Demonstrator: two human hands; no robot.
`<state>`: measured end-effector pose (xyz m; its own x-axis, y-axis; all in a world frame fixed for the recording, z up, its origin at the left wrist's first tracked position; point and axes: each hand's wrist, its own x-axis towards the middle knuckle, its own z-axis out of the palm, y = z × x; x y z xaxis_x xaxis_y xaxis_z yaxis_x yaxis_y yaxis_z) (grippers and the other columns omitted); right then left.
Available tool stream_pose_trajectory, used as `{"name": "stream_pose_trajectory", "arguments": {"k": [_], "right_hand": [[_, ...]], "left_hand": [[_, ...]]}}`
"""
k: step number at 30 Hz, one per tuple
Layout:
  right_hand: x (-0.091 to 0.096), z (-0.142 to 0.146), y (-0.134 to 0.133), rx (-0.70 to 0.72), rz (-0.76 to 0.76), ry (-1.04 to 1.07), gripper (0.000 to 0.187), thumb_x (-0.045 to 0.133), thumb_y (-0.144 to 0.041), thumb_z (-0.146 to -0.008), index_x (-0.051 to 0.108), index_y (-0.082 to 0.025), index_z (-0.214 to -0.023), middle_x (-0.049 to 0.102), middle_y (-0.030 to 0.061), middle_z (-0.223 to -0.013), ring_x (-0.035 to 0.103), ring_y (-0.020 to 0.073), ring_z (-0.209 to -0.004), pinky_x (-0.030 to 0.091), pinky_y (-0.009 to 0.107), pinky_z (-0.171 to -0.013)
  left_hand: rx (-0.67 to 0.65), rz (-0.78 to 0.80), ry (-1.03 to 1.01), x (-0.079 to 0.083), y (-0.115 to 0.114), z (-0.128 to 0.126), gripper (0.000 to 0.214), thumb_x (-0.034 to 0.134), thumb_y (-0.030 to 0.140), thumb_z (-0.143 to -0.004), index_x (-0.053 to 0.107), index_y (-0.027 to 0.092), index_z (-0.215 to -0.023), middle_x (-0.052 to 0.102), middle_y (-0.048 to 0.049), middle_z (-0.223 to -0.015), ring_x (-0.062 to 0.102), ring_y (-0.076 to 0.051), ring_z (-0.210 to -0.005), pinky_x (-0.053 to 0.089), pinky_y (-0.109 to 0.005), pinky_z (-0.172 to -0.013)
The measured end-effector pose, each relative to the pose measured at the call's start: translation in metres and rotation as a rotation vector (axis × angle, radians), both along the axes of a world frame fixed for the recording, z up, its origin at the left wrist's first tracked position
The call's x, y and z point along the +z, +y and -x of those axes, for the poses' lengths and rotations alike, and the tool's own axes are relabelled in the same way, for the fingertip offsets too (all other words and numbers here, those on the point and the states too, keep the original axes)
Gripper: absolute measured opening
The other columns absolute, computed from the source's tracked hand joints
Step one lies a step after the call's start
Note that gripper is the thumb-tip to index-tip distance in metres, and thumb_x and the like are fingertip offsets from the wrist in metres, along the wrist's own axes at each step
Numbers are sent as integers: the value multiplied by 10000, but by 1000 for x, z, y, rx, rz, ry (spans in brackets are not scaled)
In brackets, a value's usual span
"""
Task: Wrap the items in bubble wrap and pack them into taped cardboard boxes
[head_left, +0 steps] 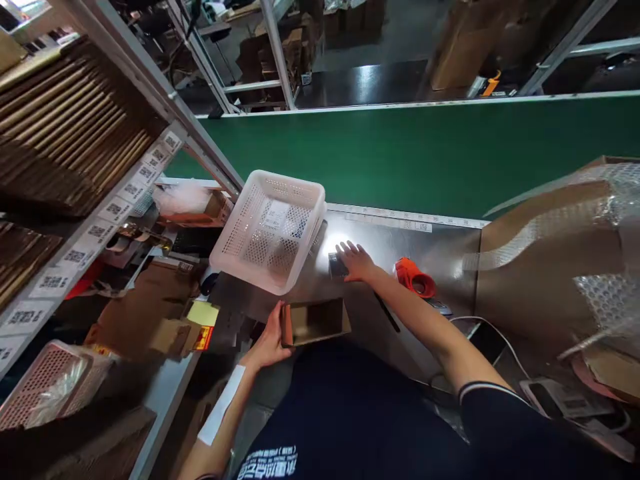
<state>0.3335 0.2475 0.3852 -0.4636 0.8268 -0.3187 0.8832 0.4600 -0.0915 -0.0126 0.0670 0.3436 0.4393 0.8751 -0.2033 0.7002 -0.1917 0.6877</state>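
My left hand (273,340) grips the left end of a small open cardboard box (320,322), close against my body. The box's opening faces up and its inside looks bare brown. My right hand (356,262) reaches over the metal table with fingers spread. Its fingertips and thumb are at a small dark flat item (337,265), partly covered by the hand; I cannot make out its kind. A white perforated plastic basket (306,257) stands left of that hand, with a label in its bottom. To the right of the hand lies a red-orange tape dispenser (415,279).
A green conveyor belt (380,153) runs behind the metal table (450,233). On the left, a rack (113,210) with QR labels holds flattened cartons (65,127). A large carton (545,260) with bubble wrap (600,293) blocks the right side. A pink basket (30,387) sits lower left.
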Motion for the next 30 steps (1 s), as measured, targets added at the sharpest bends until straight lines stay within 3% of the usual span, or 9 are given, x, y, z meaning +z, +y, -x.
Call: {"name": "stream_pose_trajectory", "arguments": {"k": [3, 7, 10, 14, 17, 20, 30], "right_hand": [[-1, 23, 12, 45, 67, -48, 1053, 851, -298, -672, 353, -36, -1562, 537, 277, -1496, 519, 392, -1347, 371, 428, -1135], [20, 7, -4, -8, -9, 22, 969, 768, -405, -761, 352, -34, -1553, 541, 275, -1478, 553, 373, -1296, 413, 410, -1088], [52, -12, -42, -19, -163, 189, 1004, 754, -447, -759, 321, -60, -1578, 514, 254, -1506, 519, 393, -1322, 402, 459, -1106], [82, -13, -110, 136, -274, 255, 1046, 764, -447, -780, 254, -114, -1630, 508, 230, -1509, 487, 407, -1336, 376, 512, -1115], [78, 2, -149, 159, -279, 174, 1032, 817, -369, -742, 323, -115, -1611, 546, 230, -1464, 506, 403, -1304, 369, 507, -1114], [67, 14, -165, 137, -263, 117, 982, 824, -335, -729, 391, -76, -1572, 575, 245, -1425, 521, 395, -1276, 374, 497, -1109], [78, 16, -154, 86, -213, 131, 955, 776, -358, -719, 397, -61, -1544, 616, 253, -1348, 562, 384, -1181, 430, 483, -1008]], "left_hand": [[151, 62, -143, -21, -14, 4, 1309, 815, 380, -728, -125, 252, -1631, 232, -236, -1659, 266, -428, -1566, 272, -640, -1260], [136, 69, -243, -35, -12, -4, 1130, 825, 407, -725, 145, 212, -1606, 364, -205, -1583, 390, -430, -1490, 316, -611, -1252], [90, 84, -304, -48, 4, -21, 1157, 865, 444, -674, 212, 181, -1593, 387, -219, -1578, 407, -464, -1466, 337, -610, -1240], [13, 91, -318, -67, 38, -56, 1205, 905, 421, -611, 236, 147, -1575, 447, -239, -1528, 467, -438, -1428, 377, -621, -1214], [-65, 91, -296, -74, 56, -77, 1143, 893, 340, -631, 269, 117, -1562, 425, -256, -1550, 441, -434, -1457, 375, -589, -1232], [-128, 94, -279, -77, 65, -85, 951, 799, 258, -720, 336, 108, -1537, 422, -236, -1564, 394, -443, -1492, 360, -555, -1247], [-206, 58, -212, -70, 75, -88, 770, 746, 174, -757, 420, 164, -1454, 545, -169, -1426, 526, -384, -1366, 469, -526, -1158]]}}
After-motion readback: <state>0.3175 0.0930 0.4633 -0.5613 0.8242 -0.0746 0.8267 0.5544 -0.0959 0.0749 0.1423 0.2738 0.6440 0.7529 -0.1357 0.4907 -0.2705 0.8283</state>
